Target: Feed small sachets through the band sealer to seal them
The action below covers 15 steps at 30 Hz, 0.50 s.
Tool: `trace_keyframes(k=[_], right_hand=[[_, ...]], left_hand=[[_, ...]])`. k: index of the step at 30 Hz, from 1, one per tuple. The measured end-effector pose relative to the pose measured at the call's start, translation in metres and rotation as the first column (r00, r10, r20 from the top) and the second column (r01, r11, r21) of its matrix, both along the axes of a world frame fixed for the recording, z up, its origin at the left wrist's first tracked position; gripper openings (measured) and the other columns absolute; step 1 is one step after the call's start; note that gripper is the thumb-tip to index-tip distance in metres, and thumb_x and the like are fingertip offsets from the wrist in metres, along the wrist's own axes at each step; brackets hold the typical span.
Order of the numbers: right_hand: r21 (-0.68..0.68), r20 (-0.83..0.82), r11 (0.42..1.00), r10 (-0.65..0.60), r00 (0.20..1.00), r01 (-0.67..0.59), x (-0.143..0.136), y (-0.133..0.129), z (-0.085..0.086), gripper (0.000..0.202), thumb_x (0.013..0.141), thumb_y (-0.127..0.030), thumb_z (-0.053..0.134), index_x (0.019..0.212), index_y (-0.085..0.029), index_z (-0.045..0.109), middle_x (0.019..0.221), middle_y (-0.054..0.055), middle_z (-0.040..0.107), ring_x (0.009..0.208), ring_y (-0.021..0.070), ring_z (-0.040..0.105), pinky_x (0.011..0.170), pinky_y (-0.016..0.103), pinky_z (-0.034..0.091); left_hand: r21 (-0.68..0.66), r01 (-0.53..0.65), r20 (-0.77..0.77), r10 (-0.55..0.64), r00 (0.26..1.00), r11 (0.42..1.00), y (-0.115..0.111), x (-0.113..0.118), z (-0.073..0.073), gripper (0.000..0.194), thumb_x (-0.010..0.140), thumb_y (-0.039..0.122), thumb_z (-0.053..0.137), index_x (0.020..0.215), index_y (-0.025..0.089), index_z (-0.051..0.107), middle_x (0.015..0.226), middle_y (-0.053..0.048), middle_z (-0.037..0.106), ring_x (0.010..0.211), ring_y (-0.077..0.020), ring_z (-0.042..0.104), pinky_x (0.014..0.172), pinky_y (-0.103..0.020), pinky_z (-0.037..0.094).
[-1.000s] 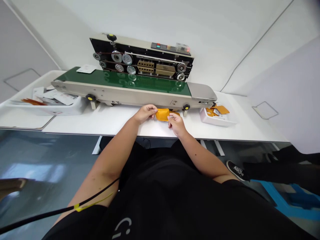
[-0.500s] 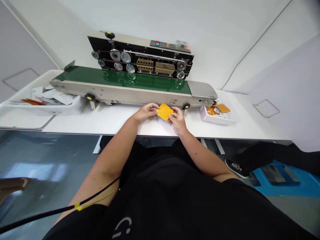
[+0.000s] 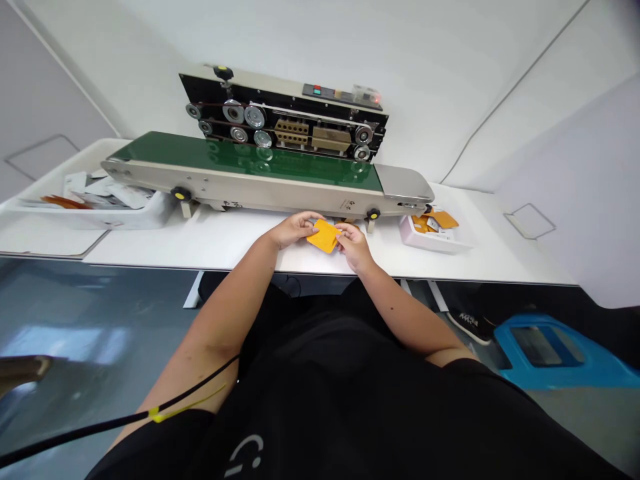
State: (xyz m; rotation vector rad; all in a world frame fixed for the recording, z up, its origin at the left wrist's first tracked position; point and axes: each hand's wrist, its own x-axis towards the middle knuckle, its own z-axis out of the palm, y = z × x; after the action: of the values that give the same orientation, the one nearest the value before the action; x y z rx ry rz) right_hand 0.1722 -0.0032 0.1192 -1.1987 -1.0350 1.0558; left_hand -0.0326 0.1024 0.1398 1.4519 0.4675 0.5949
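Observation:
An orange packet point(image 3: 324, 236), flat and roughly square, is held tilted over the front of the white table point(image 3: 235, 241). My left hand point(image 3: 296, 229) pinches its left edge between thumb and fingers. On the opposite edge, my right hand point(image 3: 354, 247) grips it the same way. Both hands stay just in front of the band sealing machine's conveyor point(image 3: 270, 187). The packet's underside is out of sight.
Behind the green belt stands the sealer head point(image 3: 285, 117) with exposed wheels. A white bin point(image 3: 117, 219) of packets sits left, a smaller box point(image 3: 430, 241) of orange packets right. Below right are a blue plastic object point(image 3: 505, 337) and another person's shoe point(image 3: 470, 327).
The orange packet has been lowered slightly toward me and turned in my fingers, with both hands still on it. The other person's shoe at the right has shifted a little.

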Motion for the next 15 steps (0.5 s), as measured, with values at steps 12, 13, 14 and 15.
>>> trace_keyframes(k=[12,13,14,15], right_hand=[[-0.323,0.165,0.798,0.577,0.8,-0.509,0.069,0.03,0.143,0.038,0.077,-0.021,0.083,0.111,-0.014,0.07,0.058,-0.001,0.066,0.045,0.008,0.051,0.041,0.017,0.034],[-0.254,0.161,0.848,0.511,0.844,-0.465,0.079,0.038,0.158,0.035,0.077,-0.019,0.083,0.11,-0.014,0.07,0.057,-0.003,0.065,0.044,0.0075,0.051,0.041,0.016,0.033],[-0.186,0.139,0.897,0.429,0.893,-0.402,0.088,0.047,0.17,0.031,0.078,-0.017,0.081,0.107,-0.015,0.07,0.057,-0.004,0.063,0.044,0.0065,0.05,0.041,0.015,0.031],[-0.116,0.102,0.943,0.323,0.941,-0.312,0.097,0.057,0.18,0.026,0.08,-0.015,0.08,0.103,-0.017,0.069,0.057,-0.005,0.061,0.043,0.0053,0.048,0.041,0.014,0.03]], left_hand=[[0.028,-0.004,0.014,0.004,1.0,1.0,0.0,0.0,0.001,0.051,0.082,0.048,0.084,0.116,0.015,0.065,0.076,-0.002,0.07,0.065,-0.0122,0.062,0.062,-0.023,0.044],[0.043,0.004,-0.004,-0.004,1.0,0.999,0.0,-0.001,0.001,0.05,0.083,0.049,0.083,0.115,0.015,0.066,0.078,-0.003,0.071,0.065,-0.0124,0.062,0.06,-0.023,0.043],[0.059,0.008,-0.024,-0.006,1.0,0.998,0.0,-0.001,0.001,0.049,0.084,0.05,0.082,0.115,0.015,0.067,0.077,-0.004,0.071,0.065,-0.0123,0.061,0.059,-0.023,0.042],[0.074,0.009,-0.041,-0.006,0.999,0.997,0.0,-0.002,0.001,0.048,0.085,0.051,0.081,0.115,0.016,0.067,0.076,-0.004,0.071,0.063,-0.0121,0.06,0.057,-0.023,0.04]])
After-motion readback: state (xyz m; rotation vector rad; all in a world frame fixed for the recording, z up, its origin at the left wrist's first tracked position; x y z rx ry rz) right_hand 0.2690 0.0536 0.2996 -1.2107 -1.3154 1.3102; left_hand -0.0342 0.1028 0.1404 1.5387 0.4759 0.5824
